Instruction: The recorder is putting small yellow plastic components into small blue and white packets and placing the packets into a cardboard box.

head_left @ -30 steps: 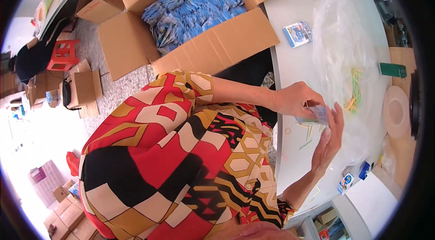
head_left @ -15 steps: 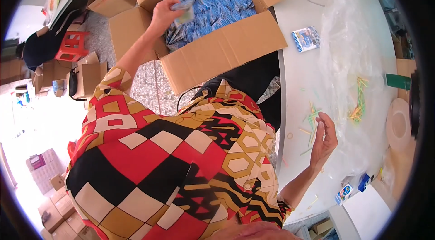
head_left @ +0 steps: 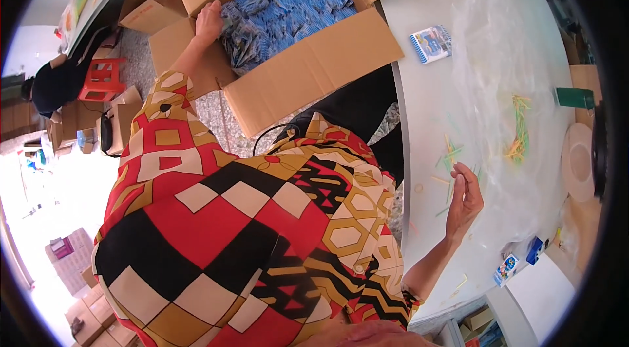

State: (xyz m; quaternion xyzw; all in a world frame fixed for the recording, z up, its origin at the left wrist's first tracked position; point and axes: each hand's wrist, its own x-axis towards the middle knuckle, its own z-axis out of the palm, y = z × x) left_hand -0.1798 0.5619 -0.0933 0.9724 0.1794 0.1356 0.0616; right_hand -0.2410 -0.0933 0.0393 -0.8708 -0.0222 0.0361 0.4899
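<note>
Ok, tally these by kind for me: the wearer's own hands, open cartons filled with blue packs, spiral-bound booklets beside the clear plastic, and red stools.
Wearer's hands: 2 (left hand, right hand)
Open carton of blue packs, too crowded to count singly: 1
Spiral-bound booklet: 1
Red stool: 1
Total: 5

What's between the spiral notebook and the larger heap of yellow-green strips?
Crumpled clear plastic film spread over the white table; the head view shows it.

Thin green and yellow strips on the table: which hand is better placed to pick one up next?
Probably the right hand: it is close to the strips, with nothing visible in it, while the left hand is at the cardboard box.
</note>
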